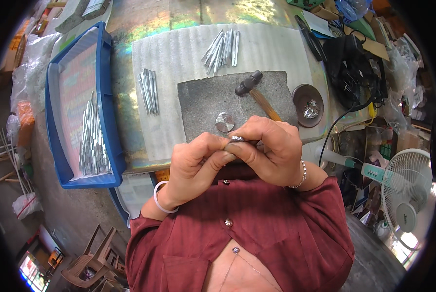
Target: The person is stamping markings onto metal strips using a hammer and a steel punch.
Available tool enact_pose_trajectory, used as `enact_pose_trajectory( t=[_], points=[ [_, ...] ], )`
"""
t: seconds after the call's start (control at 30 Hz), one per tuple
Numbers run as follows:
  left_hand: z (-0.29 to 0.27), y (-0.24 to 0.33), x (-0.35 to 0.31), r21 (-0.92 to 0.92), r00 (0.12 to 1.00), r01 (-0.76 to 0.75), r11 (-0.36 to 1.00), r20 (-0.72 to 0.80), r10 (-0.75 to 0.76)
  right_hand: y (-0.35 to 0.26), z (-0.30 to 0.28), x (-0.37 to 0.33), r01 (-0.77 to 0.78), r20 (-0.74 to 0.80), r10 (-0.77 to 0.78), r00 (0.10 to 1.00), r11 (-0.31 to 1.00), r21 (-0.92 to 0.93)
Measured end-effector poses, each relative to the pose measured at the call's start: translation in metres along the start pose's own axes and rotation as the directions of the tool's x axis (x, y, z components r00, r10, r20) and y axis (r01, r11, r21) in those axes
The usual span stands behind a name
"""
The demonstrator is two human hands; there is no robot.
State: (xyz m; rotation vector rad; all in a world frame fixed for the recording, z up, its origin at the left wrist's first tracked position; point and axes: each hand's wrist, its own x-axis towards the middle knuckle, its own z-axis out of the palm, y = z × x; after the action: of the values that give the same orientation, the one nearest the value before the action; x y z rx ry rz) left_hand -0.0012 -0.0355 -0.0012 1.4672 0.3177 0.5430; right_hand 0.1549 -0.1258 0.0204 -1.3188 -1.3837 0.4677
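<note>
Just in front of my chest, both hands meet at their fingertips. Between the right thumb and forefinger, my right hand (272, 148) pinches a small silvery metal piece (237, 138) with a ridged end; most of it is hidden by the fingers. My left hand (203, 159) is closed too, its thumb and forefinger pressed against the same piece from the left. Close beyond the fingertips, a round shiny metal disc (224, 122) lies on a grey stone slab (203, 100). A hammer (261, 97) with a wooden handle rests across the slab, its handle running toward my right hand.
Thin metal rods (222, 51) lie fanned on white foam sheeting (174, 53), with another bundle (148, 91) at its left. A blue tray (115, 121) holds many more. At right are a brown dish (303, 92) of small metal bits, a black bag (347, 65) and a fan (406, 190).
</note>
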Motion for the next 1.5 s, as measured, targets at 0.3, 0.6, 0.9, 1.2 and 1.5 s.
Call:
enact_pose_trajectory(
  t=[0.3, 0.6, 0.9, 1.2, 1.5],
  points=[
    [-0.003, -0.004, -0.001, -0.121, 0.957, 0.282, 0.952, 0.099, -0.271, 0.003, 0.006, -0.001, -0.546, 0.188, 0.543, 0.819, 0.635, 0.546],
    [-0.013, 0.008, 0.021, -0.237, 0.823, 0.566, 0.789, 0.209, -0.528, 0.029, 0.014, 0.000, -0.608, 0.283, 0.671, 0.685, 0.314, 0.729],
    [-0.012, 0.013, 0.023, -0.102, 0.813, 0.567, 0.818, 0.232, -0.534, 0.031, 0.018, -0.007, -0.586, 0.221, 0.682, 0.697, 0.364, 0.724],
    [-0.013, 0.016, 0.029, -0.066, 0.784, 0.595, 0.801, 0.263, -0.562, 0.032, 0.018, -0.008, -0.586, 0.218, 0.712, 0.668, 0.322, 0.744],
    [-0.016, 0.010, 0.037, -0.085, 0.736, 0.654, 0.752, 0.302, -0.606, 0.042, 0.018, -0.013, -0.550, 0.225, 0.721, 0.655, 0.251, 0.797]
  ],
)
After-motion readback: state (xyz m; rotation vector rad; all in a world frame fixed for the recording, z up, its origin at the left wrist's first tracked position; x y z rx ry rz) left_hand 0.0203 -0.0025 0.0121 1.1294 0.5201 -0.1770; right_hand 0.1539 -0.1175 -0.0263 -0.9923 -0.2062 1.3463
